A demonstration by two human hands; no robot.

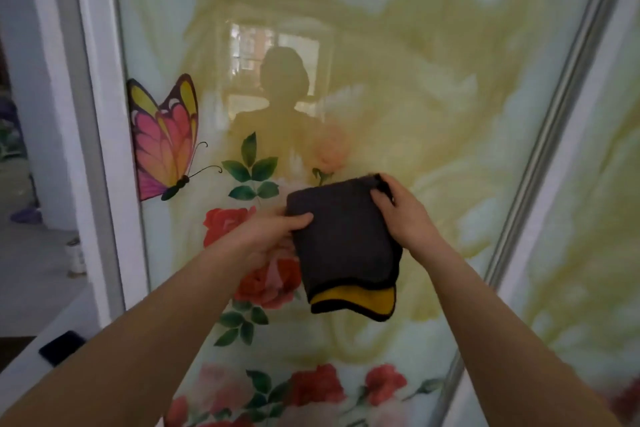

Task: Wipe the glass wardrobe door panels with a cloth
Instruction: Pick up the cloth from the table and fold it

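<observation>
A folded dark grey cloth (pixel 341 236) with a yellow underside is held up in front of the glass door panel (pixel 433 80), gripped at two points. Its upper left corner is pinched by the left hand (pixel 277 230), thumb laid over the front face; its upper right corner is clamped between the thumb and curled fingers of the right hand (pixel 403 215). Below both grips the cloth hangs free, the yellow layer showing at its lower edge. The two-handed hold appears meant to keep the fold flat before it is pressed to the panel. Whether the glass is touched cannot be told. A butterfly sticker (pixel 164 139) lies well left of the grips.
</observation>
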